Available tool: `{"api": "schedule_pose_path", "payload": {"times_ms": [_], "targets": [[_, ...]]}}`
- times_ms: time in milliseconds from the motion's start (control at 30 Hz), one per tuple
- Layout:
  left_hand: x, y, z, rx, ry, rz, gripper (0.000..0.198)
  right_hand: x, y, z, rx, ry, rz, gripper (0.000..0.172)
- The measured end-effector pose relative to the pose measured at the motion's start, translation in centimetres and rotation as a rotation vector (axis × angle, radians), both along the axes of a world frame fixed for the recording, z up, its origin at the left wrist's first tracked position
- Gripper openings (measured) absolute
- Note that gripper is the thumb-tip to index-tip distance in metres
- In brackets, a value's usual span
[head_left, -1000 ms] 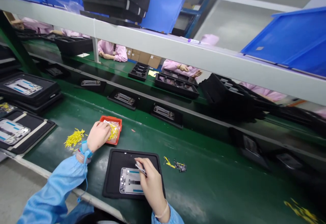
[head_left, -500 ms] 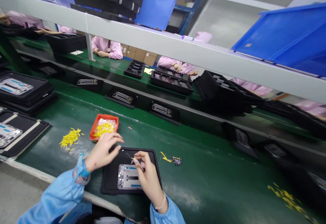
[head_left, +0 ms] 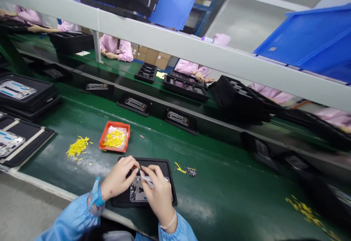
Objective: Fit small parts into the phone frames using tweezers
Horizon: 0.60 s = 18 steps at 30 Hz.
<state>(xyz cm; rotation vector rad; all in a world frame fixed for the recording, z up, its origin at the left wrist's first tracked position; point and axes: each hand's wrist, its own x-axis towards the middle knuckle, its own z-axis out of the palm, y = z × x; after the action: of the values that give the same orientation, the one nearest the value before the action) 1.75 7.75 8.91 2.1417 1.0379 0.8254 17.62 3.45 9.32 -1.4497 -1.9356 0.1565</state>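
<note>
Beneath the black tray (head_left: pixel 166 165) & well past both its sides, green workbench (head_left: pixel 236 197) is spreading across most of the view. High beyond tray, white shelf beam (head_left: pixel 131 30) is running crosswise; blue bin (head_left: pixel 309 43) is sitting far up-right of tray. Well beyond tray, under that beam, a co-worker in pink (head_left: pixel 116 49) is resting both arms on a surface. Well L of tray, stack of blk trays (head_left: pixel 45 94) is standing. On tray itself, phone frame (head_left: pixel 135 191) is lying flat, partly hidden by hands. L hand (head_left: pixel 117 179) is reaching over tray's L side, fingertips bunched; can't tell if it's gripping a small pc. R hand (head_left: pixel 157 193) is meeting it above tray, pinching something. Just beyond tray's far-L corner, red box (head_left: pixel 113 149) is holding yellow strips (head_left: pixel 115 138). L of tray, apart, yellow pile (head_left: pixel 78 146) is lying loose. Just R of tray, dark bits (head_left: pixel 191 171) are lying. Slim pale tool (head_left: pixel 148 181) is showing over tray, btwn R-hand fingers.
</note>
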Motion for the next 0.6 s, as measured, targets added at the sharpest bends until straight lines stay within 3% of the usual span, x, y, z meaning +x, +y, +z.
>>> {"api": "schedule_pose_path", "payload": {"times_ms": [200,300,433,600], "targets": [[-0.3,-0.7,0.3,0.207,0.205,0.016,0.022,-0.8,0.3,-0.3,-0.005,-0.130,0.045,0.027],[-0.7,-1.0,0.1,0.225,0.187,0.080,0.023,-0.7,0.8,0.2,-0.035,-0.128,0.089,0.025],[-1.6,-1.5,-0.8,0.170,-0.008,0.325,0.022,-0.9,3.2,1.8,-0.008,-0.060,0.084,0.022],[-3.1,-2.0,-2.0,-0.058,-0.231,0.612,0.024,-3.6,9.4,3.3,-0.066,-0.018,0.044,0.018]]}}
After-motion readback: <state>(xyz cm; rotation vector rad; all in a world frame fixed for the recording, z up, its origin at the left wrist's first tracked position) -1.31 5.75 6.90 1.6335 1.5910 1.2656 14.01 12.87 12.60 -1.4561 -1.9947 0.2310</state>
